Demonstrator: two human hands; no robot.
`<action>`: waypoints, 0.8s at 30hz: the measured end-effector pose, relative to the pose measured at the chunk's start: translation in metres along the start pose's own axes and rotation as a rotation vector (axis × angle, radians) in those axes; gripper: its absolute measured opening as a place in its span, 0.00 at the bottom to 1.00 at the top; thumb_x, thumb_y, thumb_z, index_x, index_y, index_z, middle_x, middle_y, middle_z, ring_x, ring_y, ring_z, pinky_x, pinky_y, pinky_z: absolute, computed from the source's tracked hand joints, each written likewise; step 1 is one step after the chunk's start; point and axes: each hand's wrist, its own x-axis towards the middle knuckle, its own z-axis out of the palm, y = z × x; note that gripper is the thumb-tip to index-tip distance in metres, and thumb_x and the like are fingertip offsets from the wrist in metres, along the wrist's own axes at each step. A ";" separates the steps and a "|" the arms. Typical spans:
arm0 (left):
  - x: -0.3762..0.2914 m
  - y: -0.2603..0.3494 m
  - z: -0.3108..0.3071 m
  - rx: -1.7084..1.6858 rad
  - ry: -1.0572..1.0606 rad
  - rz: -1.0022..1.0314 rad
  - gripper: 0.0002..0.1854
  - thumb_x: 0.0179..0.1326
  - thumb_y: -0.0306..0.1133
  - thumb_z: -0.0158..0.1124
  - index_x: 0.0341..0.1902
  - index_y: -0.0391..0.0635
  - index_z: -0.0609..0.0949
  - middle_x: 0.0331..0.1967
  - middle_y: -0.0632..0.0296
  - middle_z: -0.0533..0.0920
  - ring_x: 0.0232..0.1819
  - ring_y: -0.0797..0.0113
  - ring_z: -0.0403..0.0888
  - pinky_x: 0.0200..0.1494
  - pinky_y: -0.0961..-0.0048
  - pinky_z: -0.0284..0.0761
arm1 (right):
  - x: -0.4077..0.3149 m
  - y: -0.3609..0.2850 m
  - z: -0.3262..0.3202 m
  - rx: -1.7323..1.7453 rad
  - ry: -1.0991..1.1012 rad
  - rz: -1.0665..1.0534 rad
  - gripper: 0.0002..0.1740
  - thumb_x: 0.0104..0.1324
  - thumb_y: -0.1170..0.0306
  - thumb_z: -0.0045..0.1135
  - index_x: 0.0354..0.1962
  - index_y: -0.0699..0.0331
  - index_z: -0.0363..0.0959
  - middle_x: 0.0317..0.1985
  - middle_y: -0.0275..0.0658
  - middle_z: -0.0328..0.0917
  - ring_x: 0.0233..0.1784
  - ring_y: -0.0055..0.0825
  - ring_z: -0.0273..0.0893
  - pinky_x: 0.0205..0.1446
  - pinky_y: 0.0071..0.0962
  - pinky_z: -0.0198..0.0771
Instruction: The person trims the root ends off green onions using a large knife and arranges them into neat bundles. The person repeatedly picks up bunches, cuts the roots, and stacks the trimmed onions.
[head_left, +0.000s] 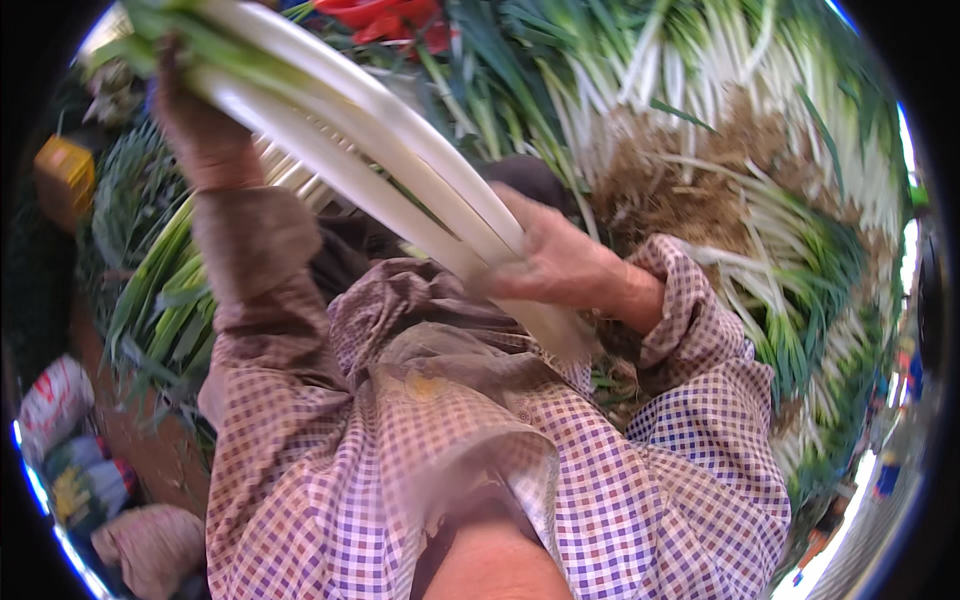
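Observation:
Several long leeks or large spring onions (405, 165), thick and white with green upper parts, stretch diagonally across the view in front of me. My left hand (199, 124) grips them near the green end at the upper left. Around their white lower part my right hand (551, 251) is closed, with the blurred root ends showing below it. Under the bunch, to the left, lie more stalks (169, 277) with green leaves, partly hidden by my left sleeve.
A large pile of leeks (750, 82) with brown roots (675, 180) fills the right side. Red plastic (390, 19) shows at the top. Along the left are a yellow crate (66, 176), heaped green leaves (139, 184), a white sack (56, 405) and a pale cloth bundle (154, 547).

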 end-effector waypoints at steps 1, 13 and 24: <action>0.005 0.043 -0.012 0.010 -0.018 0.063 0.23 0.64 0.40 0.54 0.56 0.36 0.72 0.49 0.49 0.78 0.52 0.54 0.77 0.59 0.59 0.72 | 0.028 -0.011 0.002 -0.144 -0.008 -0.099 0.50 0.53 0.62 0.72 0.67 0.66 0.51 0.56 0.49 0.71 0.53 0.38 0.76 0.58 0.33 0.72; -0.030 0.120 -0.245 0.265 0.697 0.404 0.25 0.64 0.43 0.53 0.59 0.39 0.68 0.51 0.47 0.74 0.56 0.51 0.74 0.64 0.47 0.67 | 0.362 0.015 0.109 -1.147 0.192 -0.828 0.19 0.63 0.71 0.49 0.53 0.55 0.67 0.34 0.38 0.76 0.36 0.36 0.78 0.44 0.39 0.67; -0.093 0.034 -0.266 1.070 0.313 -0.426 0.22 0.61 0.30 0.62 0.58 0.37 0.75 0.57 0.47 0.76 0.57 0.54 0.76 0.63 0.57 0.68 | 0.427 0.161 0.054 -0.988 0.265 -0.286 0.39 0.48 0.71 0.62 0.61 0.56 0.64 0.61 0.45 0.64 0.68 0.45 0.57 0.73 0.39 0.51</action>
